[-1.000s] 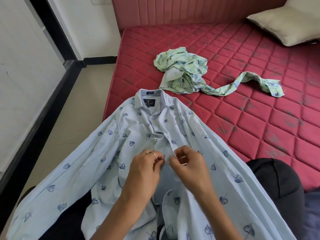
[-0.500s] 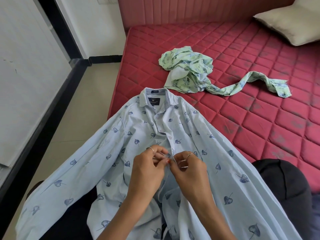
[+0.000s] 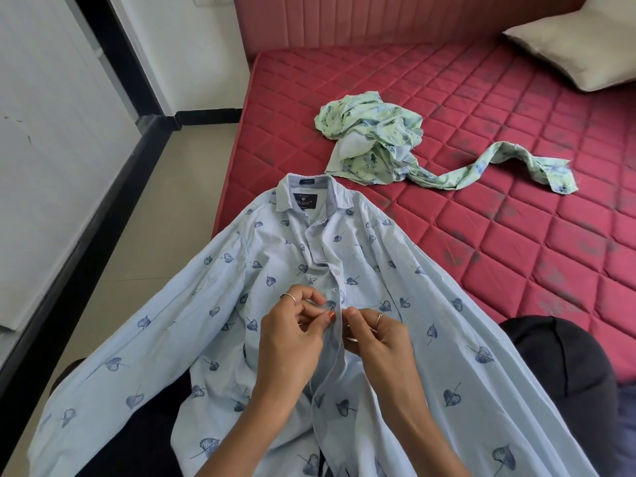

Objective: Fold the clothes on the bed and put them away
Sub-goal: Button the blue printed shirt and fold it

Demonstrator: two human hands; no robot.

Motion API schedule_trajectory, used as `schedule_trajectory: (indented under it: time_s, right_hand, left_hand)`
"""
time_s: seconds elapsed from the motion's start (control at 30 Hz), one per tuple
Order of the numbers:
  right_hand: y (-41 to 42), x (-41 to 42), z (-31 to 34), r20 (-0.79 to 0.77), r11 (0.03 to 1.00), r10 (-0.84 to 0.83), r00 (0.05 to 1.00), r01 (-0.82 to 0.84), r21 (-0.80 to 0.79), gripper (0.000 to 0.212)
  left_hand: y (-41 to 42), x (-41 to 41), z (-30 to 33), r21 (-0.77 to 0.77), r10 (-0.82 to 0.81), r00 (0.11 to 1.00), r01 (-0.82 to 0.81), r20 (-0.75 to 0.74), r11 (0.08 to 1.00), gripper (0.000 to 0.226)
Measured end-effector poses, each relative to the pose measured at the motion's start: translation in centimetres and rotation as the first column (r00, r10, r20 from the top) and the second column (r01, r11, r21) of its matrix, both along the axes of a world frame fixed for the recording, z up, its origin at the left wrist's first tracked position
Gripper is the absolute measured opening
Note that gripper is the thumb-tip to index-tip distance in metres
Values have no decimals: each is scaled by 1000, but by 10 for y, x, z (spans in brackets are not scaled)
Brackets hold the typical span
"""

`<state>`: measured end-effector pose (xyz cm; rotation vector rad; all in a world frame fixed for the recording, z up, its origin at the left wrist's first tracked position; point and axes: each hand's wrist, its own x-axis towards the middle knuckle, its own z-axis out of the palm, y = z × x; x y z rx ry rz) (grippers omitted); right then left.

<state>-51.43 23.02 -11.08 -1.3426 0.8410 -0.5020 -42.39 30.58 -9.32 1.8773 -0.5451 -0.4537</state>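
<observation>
A light blue shirt (image 3: 275, 270) with dark leaf prints lies front up, its collar on the red mattress (image 3: 481, 253) and its lower part draped over my lap. My left hand (image 3: 292, 335) pinches the left edge of the button placket at mid chest. My right hand (image 3: 375, 335) pinches the right edge of the placket just beside it. Above my hands the placket looks buttoned; below them it hangs open. A crumpled light green printed shirt (image 3: 375, 139) lies farther back on the mattress, one sleeve stretched to the right.
A beige pillow (image 3: 578, 53) rests at the far right corner against the pink headboard (image 3: 378, 18). Tiled floor (image 3: 165, 215) and a white wall with a black skirting run along the left of the bed. My dark-clothed knee (image 3: 564, 359) shows at right.
My hands stay on the placket at mid chest, fingers shifting slightly. The camera has tilted a little, so the shirts appear shifted right in the view.
</observation>
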Motion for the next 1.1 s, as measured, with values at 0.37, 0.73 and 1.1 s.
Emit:
schedule_trajectory:
  time_s: [0.37,0.73,1.1]
  right_hand:
    - [-3,3,5,-71,989,-39,997,28,-148,12]
    - [6,6,-4,-161,976,-74,984,39,-213,14]
    - [4,15,-9,-291,916,-22,956,-97,-388,13]
  left_hand:
    - [-5,5,-9,-139,18,811,-123,-585,983,9]
    - [-5,-1,-18,-99,13,800,-90,-600,991,7]
    - [-9,-7,-21,-27,97,858,-128,-504,991,25]
